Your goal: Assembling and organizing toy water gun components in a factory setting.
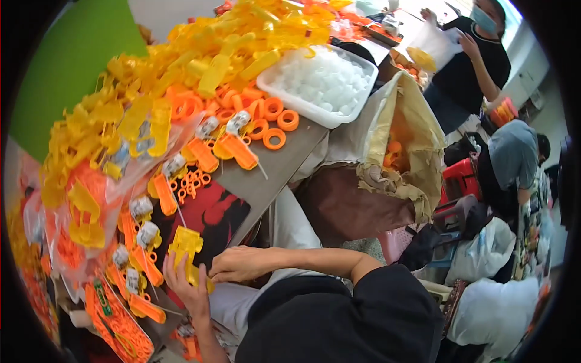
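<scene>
My left hand (189, 283) is closed around a yellow plastic part (186, 243), a hollow moulded shell, held up over the table's near edge. Curled beside the shell's lower end is my right hand (237, 264), fingertips pinched together; what they hold, if anything, is hidden. Beneath lies a dark red and black mat (209, 212). Left of my hands runs a row of orange-and-yellow assemblies (145, 266) with silvery pieces and thin white sticks. A cluster of small orange rings (192, 183) lies at the mat's far side, and larger orange rings (274, 139) lie farther off.
A big heap of yellow parts (200, 54) covers the far table. A white tray (324, 118) of white pieces sits at the table's right edge, beside an open sack (402, 121) with orange parts. A tray of small orange pieces (130, 330) stands lower left. A masked person (469, 66) stands far right.
</scene>
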